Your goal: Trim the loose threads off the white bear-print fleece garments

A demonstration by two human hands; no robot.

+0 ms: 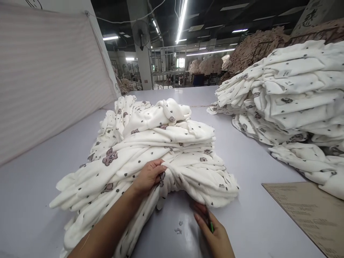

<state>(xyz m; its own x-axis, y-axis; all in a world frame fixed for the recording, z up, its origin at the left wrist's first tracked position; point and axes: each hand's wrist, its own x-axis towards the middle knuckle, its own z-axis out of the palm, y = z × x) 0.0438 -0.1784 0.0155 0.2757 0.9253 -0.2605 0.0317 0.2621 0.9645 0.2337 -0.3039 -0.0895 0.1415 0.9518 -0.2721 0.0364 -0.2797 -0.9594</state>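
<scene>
A heap of white fleece garments (150,138) printed with small brown bears and dark marks lies in front of me. My left hand (149,175) is closed on the fabric of a garment (188,177) at the heap's near side, pinching it between thumb and fingers. Just below the heap's lower right edge, my right hand (211,227) is wrapped round what look like thread snips (211,226) with a green handle and a dark, thin blade. The blade's tip is blurred near the cloth. Small grey scraps (178,230) lie on the table between my hands.
A tall stack of matching garments (290,93) stands at the right of the pale table (249,222). A brown cardboard sheet (303,211) lies at the lower right. A pink striped cloth (51,68) hangs along the left. Brown fabric piles (252,48) rise behind.
</scene>
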